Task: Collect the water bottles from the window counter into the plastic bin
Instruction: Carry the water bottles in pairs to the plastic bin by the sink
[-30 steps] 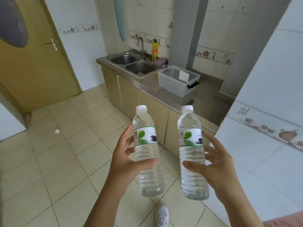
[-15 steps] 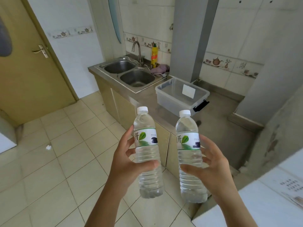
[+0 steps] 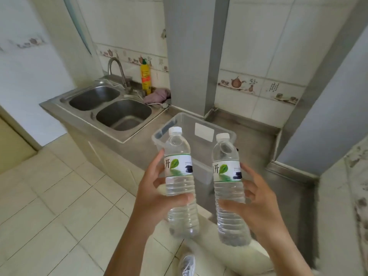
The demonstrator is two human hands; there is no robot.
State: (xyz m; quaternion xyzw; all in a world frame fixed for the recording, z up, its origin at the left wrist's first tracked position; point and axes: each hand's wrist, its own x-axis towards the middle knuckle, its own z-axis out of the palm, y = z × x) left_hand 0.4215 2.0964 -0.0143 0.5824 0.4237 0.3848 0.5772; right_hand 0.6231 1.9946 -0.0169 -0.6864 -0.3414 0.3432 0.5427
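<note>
The person stands at the steel counter with a bottle in each hand. The left hand [image 3: 157, 193] is wrapped round the middle of one clear plastic water bottle with a white cap and green-leaf label [image 3: 180, 182], thumb across the front below the label and fingers curled behind. The right hand [image 3: 258, 204] grips a second, matching clear water bottle [image 3: 229, 188] the same way, thumb low across the ribbed body. Both bottles are upright, caps up, held side by side but apart, likely so each can be lowered without knocking the other.

Just beyond them the clear rectangular plastic bin [image 3: 223, 130] sits on the grey counter [image 3: 256, 148], near its front edge and to the right of the stainless double sink [image 3: 111, 108]. It is open-topped with a white label on its far wall and looks empty, though the bottles hide part of its floor. The bottles hang in front of the bin's near wall, not yet over its opening.

A yellow squeeze bottle [image 3: 145, 78] and a crumpled pinkish cloth [image 3: 157, 95] sit at the counter's back edge behind the sink, beside the curved tap [image 3: 117, 70]. A grey shoe [image 3: 188, 264] shows on the tiled floor below.

To my eye the carry is nearly done; what remains is reaching forward over the rim and letting go.
</note>
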